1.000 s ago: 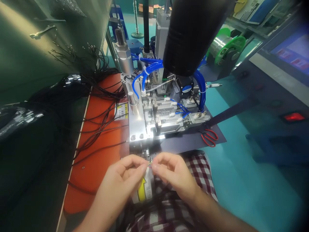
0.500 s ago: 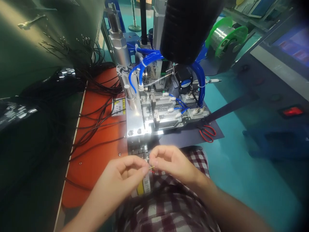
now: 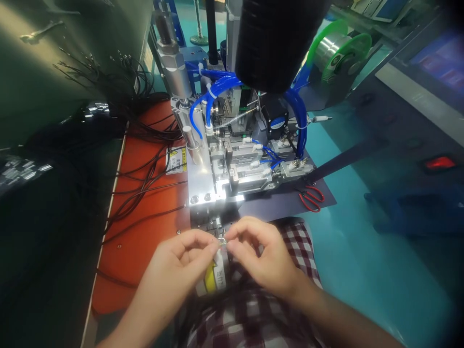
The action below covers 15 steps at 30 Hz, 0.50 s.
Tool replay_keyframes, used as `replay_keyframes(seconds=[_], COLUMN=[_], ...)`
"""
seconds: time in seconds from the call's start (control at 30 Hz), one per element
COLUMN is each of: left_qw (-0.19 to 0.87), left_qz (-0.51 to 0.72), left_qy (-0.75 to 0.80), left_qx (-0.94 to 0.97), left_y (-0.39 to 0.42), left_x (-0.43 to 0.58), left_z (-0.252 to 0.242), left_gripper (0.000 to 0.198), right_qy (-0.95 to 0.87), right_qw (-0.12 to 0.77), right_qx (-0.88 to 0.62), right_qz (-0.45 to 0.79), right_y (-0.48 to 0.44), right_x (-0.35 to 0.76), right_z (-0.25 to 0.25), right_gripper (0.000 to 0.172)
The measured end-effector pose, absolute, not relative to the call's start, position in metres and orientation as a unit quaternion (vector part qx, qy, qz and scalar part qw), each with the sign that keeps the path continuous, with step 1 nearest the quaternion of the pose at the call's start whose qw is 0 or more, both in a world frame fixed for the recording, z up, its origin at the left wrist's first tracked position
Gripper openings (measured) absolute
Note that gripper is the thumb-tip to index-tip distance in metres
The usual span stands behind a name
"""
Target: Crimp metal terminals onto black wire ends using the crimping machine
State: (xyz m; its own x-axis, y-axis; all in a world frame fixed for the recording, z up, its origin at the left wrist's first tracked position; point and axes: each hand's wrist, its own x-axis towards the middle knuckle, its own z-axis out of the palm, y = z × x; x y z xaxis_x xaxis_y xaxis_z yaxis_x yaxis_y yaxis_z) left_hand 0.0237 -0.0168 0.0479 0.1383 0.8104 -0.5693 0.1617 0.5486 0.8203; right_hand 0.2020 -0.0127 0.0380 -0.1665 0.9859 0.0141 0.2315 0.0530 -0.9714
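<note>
My left hand (image 3: 178, 270) and my right hand (image 3: 259, 256) meet just in front of the machine's base, fingertips pinched together on a tiny metal part or wire end (image 3: 222, 241) between them. What exactly they hold is too small to make out. Below them lies a white label with a yellow arrow (image 3: 214, 278) and my checked lap (image 3: 253, 309). Right behind the fingers is a small dark fixture (image 3: 213, 224) at the front edge of the silver machine (image 3: 232, 164).
Black cables (image 3: 145, 179) spill across the orange mat (image 3: 145, 227) on the left. Blue air hoses (image 3: 217, 92) loop over the machine under a big black duct (image 3: 279, 38). Red-handled scissors (image 3: 311, 199) lie on the dark plate at right. A green solder spool (image 3: 337, 48) stands behind.
The view has shifted slightly; my hands stay pinched together at the same spot before the fixture, with fingers working closer to each other.
</note>
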Motion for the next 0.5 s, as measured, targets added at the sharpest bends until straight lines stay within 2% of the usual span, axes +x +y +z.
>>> replay_keyframes(seconds=[0.07,0.27,0.5], left_qw=[0.641,0.641,0.63], left_qz=[0.259,0.266,0.267], left_qy=[0.601,0.592,0.594], left_qx=[0.401,0.41,0.423], left_y=[-0.0181,-0.0205,-0.0203], left_x=[0.0229,0.0216,0.021], left_z=[0.0461,0.0418,0.0414], left_gripper=[0.036,0.035,0.035], right_qy=[-0.65,-0.797,-0.741], right_qw=[0.414,0.412,0.462], right_qx=[-0.487,-0.42,-0.442], right_qz=[0.412,0.14,0.204], right_y=[-0.0159,-0.0169,-0.0194], right_x=[0.2016,0.2051,0.2018], right_z=[0.0384,0.0356,0.031], right_gripper=[0.002,0.013,0.007])
